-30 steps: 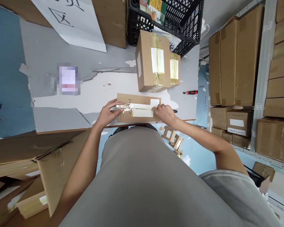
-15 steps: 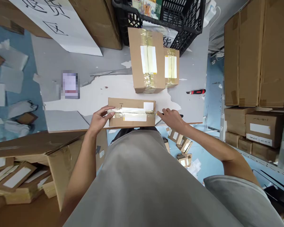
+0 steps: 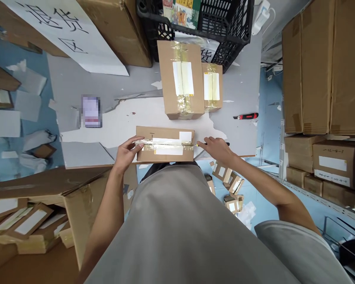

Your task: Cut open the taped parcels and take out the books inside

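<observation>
A long cardboard box (image 3: 165, 156) with white labels and clear tape along its middle lies at the near edge of the table. My left hand (image 3: 127, 153) grips its left end, thumb and fingers closed on the edge by the tape. Just off the box's right end, my right hand (image 3: 216, 149) is closed around a slim black tool (image 3: 228, 144). Its dark end pokes out behind the hand, and a small yellowish tip shows in front, close to the tape. The fingers hide the rest, so its kind is unclear.
Two taped cartons, a larger one (image 3: 182, 81) and a smaller one (image 3: 212, 86), stand before a black plastic crate (image 3: 238, 29). A red-and-black utility knife (image 3: 246, 116) lies at the right. An open carton (image 3: 85, 205) of small boxes is at lower left; shelved boxes (image 3: 339, 161) stand right.
The whole view has shifted slightly as my head moved. My left hand stays on the box's end. My right hand, still closed on the tool, is a little farther from the box.
</observation>
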The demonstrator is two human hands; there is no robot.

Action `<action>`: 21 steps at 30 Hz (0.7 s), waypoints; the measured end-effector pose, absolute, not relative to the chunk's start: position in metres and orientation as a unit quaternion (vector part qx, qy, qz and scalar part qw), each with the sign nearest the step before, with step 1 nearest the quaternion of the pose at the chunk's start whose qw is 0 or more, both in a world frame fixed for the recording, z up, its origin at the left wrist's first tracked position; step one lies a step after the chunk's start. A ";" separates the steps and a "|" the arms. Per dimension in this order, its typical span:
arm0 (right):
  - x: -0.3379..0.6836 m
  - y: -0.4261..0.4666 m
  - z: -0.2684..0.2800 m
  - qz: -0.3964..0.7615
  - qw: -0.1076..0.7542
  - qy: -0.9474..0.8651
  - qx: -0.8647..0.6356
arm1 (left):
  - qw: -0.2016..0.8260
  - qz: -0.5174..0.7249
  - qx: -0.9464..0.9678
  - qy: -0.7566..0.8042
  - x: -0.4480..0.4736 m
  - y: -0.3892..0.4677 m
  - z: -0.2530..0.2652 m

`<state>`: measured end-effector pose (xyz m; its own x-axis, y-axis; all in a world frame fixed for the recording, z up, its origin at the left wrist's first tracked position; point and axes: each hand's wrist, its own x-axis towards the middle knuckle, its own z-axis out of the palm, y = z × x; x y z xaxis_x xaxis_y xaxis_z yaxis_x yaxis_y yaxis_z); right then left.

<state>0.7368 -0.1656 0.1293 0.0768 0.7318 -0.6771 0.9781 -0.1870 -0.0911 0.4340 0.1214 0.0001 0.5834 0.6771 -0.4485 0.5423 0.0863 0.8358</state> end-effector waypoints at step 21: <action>0.626 -0.135 0.055 -0.392 -0.535 -0.075 0.745 | 0.534 0.129 0.670 0.498 0.389 0.152 -0.045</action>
